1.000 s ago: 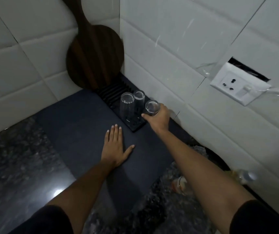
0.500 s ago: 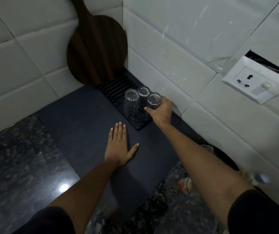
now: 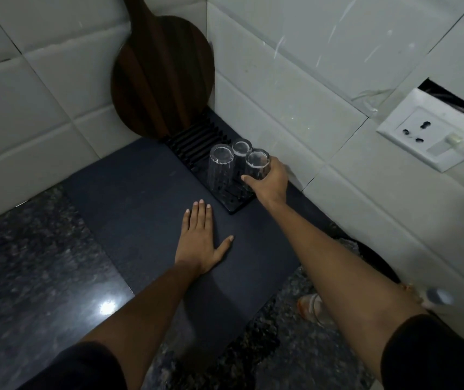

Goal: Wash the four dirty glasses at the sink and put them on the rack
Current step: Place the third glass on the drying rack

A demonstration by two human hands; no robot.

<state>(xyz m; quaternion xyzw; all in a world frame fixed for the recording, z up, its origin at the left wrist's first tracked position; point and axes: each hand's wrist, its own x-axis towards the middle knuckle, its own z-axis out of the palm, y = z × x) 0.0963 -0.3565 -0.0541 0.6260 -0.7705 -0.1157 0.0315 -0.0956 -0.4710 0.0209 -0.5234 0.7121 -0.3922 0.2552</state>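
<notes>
A black ribbed drying rack [image 3: 188, 142] lies in the corner of the counter. Three clear glasses stand upside down on it: a ribbed glass [image 3: 221, 170] at the left, a second glass [image 3: 241, 149] behind it near the wall, and a third glass [image 3: 257, 164] at the right. My right hand [image 3: 270, 184] is wrapped around the lower part of that third glass, which rests on the rack. My left hand [image 3: 201, 240] lies flat, fingers apart, on the dark mat [image 3: 129, 209] in front of the rack.
A round dark wooden board [image 3: 163, 77] leans in the tiled corner behind the rack. A white wall socket [image 3: 433, 136] is at the right. A small orange-tinted object [image 3: 312, 306] lies by my right forearm on the speckled granite counter [image 3: 28, 277].
The third glass has come down onto the rack beside the other two, my right hand still around it. My left hand has stayed flat on the mat.
</notes>
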